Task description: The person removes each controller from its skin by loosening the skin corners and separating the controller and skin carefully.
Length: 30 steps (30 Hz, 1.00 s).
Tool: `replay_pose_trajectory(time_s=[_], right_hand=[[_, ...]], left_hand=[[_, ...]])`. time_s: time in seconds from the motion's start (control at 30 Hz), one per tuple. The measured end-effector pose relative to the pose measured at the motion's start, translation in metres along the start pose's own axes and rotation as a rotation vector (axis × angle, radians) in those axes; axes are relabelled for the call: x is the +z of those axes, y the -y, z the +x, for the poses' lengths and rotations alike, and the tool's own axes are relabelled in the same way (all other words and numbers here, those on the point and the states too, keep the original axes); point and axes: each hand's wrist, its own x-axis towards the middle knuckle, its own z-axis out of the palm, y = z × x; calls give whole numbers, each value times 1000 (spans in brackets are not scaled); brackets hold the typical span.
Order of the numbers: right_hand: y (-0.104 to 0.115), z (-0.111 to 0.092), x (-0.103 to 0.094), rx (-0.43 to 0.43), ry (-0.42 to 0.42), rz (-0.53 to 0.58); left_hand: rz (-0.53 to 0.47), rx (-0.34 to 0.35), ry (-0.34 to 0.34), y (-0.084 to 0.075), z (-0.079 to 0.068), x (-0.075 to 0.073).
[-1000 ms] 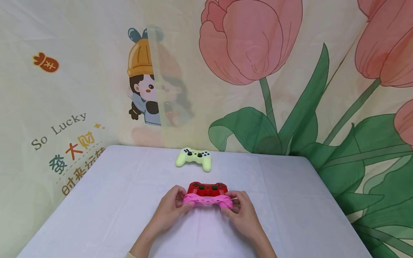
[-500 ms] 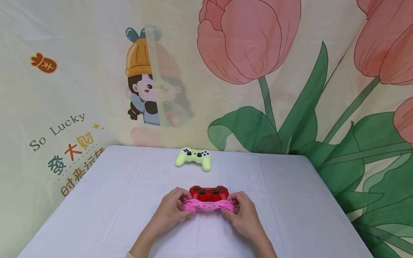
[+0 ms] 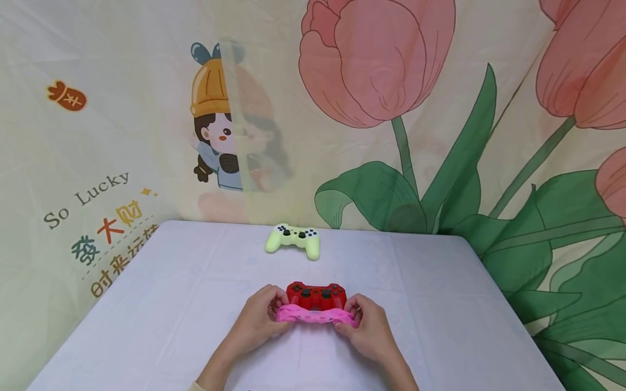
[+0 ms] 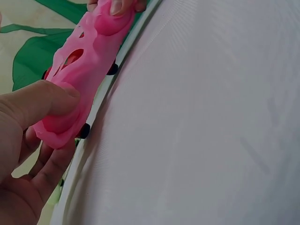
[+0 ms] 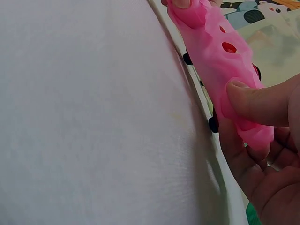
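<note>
A red game controller (image 3: 316,296) with black sticks and buttons is between my hands in the head view. A soft pink silicone cover (image 3: 315,315) wraps its near side and both grips, while its far face stays bare. My left hand (image 3: 259,317) pinches the left end of the cover over the grip, thumb (image 4: 63,101) on the pink surface and fingers beneath. The right hand (image 3: 369,328) pinches the other end likewise, thumb (image 5: 255,98) pressed on the cover. Red shows through holes in the pink cover (image 4: 84,70). Both grips are hidden inside it.
A pale yellow-green controller (image 3: 293,239) with a white face lies farther back on the table (image 3: 430,304), near its far edge. The table has a white cloth. Behind it hangs a patterned curtain (image 3: 279,108) with tulips.
Both hands have brought the red controller and pink cover slightly toward me. The controller's tilt has changed, and the cover now looks like a flatter band along its near side.
</note>
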Motion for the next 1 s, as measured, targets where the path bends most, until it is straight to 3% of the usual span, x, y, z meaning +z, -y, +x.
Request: replay_pose_trajectory(time_s=[0.13,0.37,0.67,1.0], right_hand=[[-1,-1,0,-22,-16,-7],[0,2,4,-9,-121,57],[5,1,7,12,-83,89],[4,0,10,-46,-6,95]], left_hand=[[4,-3,6,0,-1,1],[-22,-41,-9,-3,1,6],[-68,-115,-63,-3,0,3],[-74,-184,-73,-1,0,-2]])
